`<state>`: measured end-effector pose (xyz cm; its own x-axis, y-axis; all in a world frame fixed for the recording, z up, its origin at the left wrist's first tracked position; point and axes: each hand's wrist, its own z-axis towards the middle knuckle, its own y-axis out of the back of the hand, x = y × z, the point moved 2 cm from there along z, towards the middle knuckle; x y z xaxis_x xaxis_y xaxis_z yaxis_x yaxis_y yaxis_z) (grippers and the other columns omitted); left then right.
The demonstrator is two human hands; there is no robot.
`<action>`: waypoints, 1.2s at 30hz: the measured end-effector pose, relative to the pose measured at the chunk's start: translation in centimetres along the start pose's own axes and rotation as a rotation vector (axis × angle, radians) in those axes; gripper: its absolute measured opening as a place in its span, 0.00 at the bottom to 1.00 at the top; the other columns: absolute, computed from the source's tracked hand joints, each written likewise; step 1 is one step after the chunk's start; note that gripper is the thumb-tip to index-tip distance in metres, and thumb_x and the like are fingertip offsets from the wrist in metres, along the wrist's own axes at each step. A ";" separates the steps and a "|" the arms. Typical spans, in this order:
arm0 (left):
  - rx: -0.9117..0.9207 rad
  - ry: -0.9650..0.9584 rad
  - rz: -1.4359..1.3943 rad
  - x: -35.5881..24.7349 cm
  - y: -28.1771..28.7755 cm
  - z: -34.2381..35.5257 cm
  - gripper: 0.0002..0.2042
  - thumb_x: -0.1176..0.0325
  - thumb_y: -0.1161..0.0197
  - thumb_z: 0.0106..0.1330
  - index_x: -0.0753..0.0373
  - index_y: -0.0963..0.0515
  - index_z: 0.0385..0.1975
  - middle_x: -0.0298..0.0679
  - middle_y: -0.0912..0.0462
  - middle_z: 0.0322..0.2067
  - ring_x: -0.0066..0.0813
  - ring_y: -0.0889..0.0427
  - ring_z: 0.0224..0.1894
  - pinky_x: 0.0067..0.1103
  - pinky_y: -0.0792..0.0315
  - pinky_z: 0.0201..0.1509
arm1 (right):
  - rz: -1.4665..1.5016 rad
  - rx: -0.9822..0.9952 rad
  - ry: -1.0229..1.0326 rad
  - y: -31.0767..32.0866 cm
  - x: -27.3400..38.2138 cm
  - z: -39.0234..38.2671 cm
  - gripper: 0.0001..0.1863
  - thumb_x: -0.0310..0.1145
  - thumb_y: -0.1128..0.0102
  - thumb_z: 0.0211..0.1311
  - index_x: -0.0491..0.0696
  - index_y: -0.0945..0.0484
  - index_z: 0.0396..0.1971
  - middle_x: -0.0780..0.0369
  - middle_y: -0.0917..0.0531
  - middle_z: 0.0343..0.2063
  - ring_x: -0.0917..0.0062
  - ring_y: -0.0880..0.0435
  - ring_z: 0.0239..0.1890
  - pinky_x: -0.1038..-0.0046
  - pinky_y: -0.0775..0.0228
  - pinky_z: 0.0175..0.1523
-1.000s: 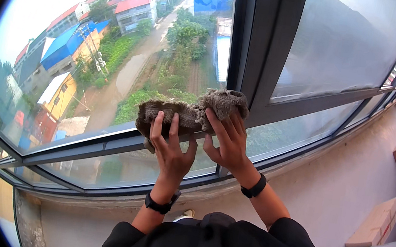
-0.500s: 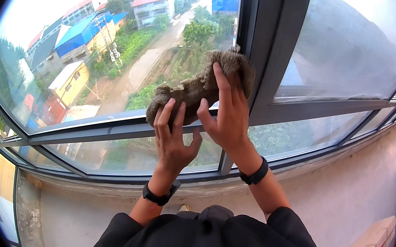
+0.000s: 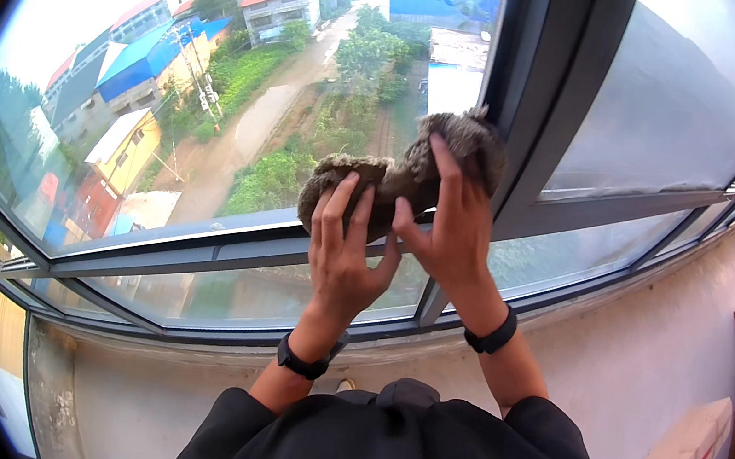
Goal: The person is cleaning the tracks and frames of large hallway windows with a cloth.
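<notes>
A thick, fluffy grey-brown cleaning cloth [image 3: 415, 166] is pressed against the lower right corner of a large window pane [image 3: 308, 115]. My left hand [image 3: 345, 259] holds the cloth's left part, with its fingers laid over it just above the lower frame rail [image 3: 188, 254]. Higher up and to the right, my right hand [image 3: 458, 232] grips the other part, close beside the dark upright frame post [image 3: 540, 85]. Between the hands the cloth sags in a bunched dip. Both thumbs point inward. The palm sides of both hands are hidden.
Right of the post is another, hazy pane [image 3: 672, 102], with low panes [image 3: 569, 247] beneath. Below the windows runs a concrete ledge [image 3: 599, 306]. Cardboard boxes [image 3: 686, 440] stand at the far right. Outside lie a road, trees and blue- and red-roofed buildings.
Both hands have slid the cloth rightward and slightly down along the glass, nearer the upright post. The view has shifted a little too, uncovering more glass beside the post.
</notes>
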<state>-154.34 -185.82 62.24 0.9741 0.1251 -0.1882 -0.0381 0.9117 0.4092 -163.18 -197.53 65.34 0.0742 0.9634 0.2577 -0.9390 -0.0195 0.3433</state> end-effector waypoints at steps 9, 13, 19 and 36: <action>0.049 0.057 0.014 1.5 1.7 -2.1 0.26 0.70 0.34 0.54 0.73 0.26 0.55 0.52 0.32 0.59 0.53 0.31 0.60 0.40 0.37 0.66 | -0.085 0.045 0.058 -1.1 0.8 -1.9 0.39 0.43 0.35 0.48 0.49 0.33 0.64 0.53 0.20 0.49 0.51 0.23 0.54 0.57 0.30 0.57; 0.001 -0.037 0.091 2.8 3.7 0.7 0.25 0.70 0.34 0.54 0.75 0.25 0.52 0.51 0.30 0.57 0.53 0.30 0.59 0.40 0.36 0.65 | 0.051 0.072 0.074 -0.5 1.7 1.2 0.37 0.41 0.36 0.50 0.49 0.33 0.63 0.53 0.20 0.49 0.50 0.24 0.54 0.58 0.31 0.59; -0.049 -0.014 0.204 2.3 5.1 2.4 0.27 0.68 0.34 0.54 0.77 0.26 0.53 0.50 0.31 0.58 0.53 0.32 0.59 0.39 0.35 0.64 | 0.102 0.068 0.107 -1.1 3.9 3.6 0.34 0.37 0.37 0.51 0.47 0.31 0.61 0.50 0.21 0.46 0.54 0.22 0.47 0.62 0.29 0.53; -0.061 -0.088 0.388 2.9 3.7 1.0 0.15 0.72 0.36 0.56 0.68 0.21 0.45 0.41 0.23 0.48 0.38 0.22 0.47 0.26 0.22 0.41 | 0.045 0.192 0.011 -3.0 2.7 -5.9 0.30 0.35 0.36 0.50 0.45 0.27 0.57 0.49 0.19 0.45 0.55 0.22 0.52 0.57 0.35 0.64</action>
<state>-151.41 -182.46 64.14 0.9002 0.4329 0.0483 -0.4173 0.8253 0.3805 -162.12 -193.27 59.62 0.0295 0.9632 0.2672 -0.8598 -0.1119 0.4982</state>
